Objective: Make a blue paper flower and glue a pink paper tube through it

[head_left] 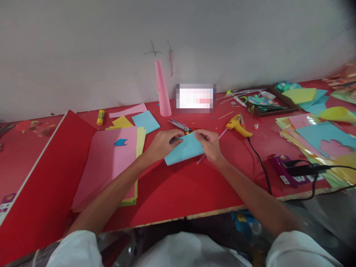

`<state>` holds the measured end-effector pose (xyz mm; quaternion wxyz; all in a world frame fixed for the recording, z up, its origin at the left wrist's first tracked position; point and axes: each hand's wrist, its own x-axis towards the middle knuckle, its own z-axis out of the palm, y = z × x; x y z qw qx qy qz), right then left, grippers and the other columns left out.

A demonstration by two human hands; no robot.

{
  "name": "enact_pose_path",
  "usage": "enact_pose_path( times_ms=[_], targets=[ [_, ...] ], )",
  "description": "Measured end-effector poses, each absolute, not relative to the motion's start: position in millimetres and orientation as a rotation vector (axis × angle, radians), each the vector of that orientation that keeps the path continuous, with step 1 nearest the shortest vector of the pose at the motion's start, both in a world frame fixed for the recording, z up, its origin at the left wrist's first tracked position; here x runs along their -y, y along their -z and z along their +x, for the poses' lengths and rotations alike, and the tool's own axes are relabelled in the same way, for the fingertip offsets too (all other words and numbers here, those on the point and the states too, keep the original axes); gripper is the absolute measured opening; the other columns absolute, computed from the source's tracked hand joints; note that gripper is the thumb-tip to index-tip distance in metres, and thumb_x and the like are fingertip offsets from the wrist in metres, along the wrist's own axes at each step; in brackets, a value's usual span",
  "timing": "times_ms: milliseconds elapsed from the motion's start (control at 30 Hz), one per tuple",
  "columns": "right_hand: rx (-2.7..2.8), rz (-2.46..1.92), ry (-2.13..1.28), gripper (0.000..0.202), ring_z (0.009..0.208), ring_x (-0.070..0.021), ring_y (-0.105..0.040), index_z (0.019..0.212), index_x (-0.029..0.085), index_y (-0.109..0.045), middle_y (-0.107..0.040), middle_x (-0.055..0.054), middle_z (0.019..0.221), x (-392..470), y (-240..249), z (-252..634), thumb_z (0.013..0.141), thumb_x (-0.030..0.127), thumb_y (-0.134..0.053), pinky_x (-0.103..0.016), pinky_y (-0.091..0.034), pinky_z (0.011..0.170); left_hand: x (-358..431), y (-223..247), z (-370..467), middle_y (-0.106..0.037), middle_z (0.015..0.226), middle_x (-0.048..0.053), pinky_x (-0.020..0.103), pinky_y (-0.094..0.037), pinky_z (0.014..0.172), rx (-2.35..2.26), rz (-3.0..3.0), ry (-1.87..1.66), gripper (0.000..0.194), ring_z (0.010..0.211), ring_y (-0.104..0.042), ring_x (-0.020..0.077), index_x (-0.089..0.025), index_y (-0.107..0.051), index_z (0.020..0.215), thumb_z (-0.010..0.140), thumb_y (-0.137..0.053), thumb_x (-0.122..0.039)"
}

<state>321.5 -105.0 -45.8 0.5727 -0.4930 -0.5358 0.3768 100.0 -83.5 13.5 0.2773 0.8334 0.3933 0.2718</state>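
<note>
A folded light blue paper (185,150) is held between my two hands above the red table. My left hand (164,144) pinches its upper left edge, and a small dark object shows at those fingertips, too small to name. At the upper right corner, my right hand (209,142) grips the paper between thumb and fingers. Just behind the paper lie open scissors or pliers (180,125) with a red handle, partly hidden. A clear glue stick (202,158) lies partly under the paper and my right hand.
A pink paper cone (163,91) stands near the wall. Pink and yellow sheets (111,159) lie left, beside an upright red board (50,185). On the right are a yellow glue gun (238,126), its cord, a purple power strip (289,170) and a dark tray (289,105).
</note>
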Motion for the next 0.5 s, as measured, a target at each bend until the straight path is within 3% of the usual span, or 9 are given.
enact_pose_path(
  times_ms=[200,333,433,500],
  targets=[
    [1.097,-1.215,-0.743,0.031,0.068,-0.0176,-0.053,0.077,0.022,-0.075,-0.060,-0.001,0.070,90,57,334,0.088,0.051,-0.076,-0.031,-0.045,0.062,74,27,97,-0.080,0.117,0.008,0.030,-0.055,0.082,-1.155,2.008,-0.996,0.025,0.102,-0.072,0.0203,-0.020,-0.073,0.116,0.099,-0.066,-0.037],
    [1.116,-1.196,-0.667,0.034,0.068,-0.0177,-0.054,0.078,0.022,-0.074,-0.059,0.000,0.070,81,64,341,0.091,0.053,-0.073,-0.032,-0.046,0.064,68,48,94,-0.075,0.109,0.007,0.029,-0.054,0.080,-1.222,1.888,-1.158,0.033,0.090,-0.065,0.0170,-0.021,-0.070,0.119,0.101,-0.063,-0.049],
    [1.195,-1.205,-0.655,0.036,0.064,-0.0181,-0.052,0.095,0.023,-0.079,-0.055,0.001,0.066,80,63,342,0.095,0.058,-0.070,-0.032,-0.044,0.061,64,54,93,-0.069,0.097,0.005,0.029,-0.053,0.081,-1.240,1.820,-1.237,0.036,0.086,-0.063,0.0167,-0.022,-0.068,0.115,0.102,-0.062,-0.055],
    [1.246,-1.224,-0.677,0.040,0.055,-0.0167,-0.043,0.112,0.024,-0.079,-0.045,0.004,0.059,81,61,342,0.098,0.060,-0.068,-0.032,-0.037,0.056,63,54,93,-0.068,0.096,0.005,0.029,-0.053,0.081,-1.236,1.803,-1.261,0.038,0.087,-0.063,0.0170,-0.022,-0.067,0.114,0.102,-0.062,-0.057]
  ],
)
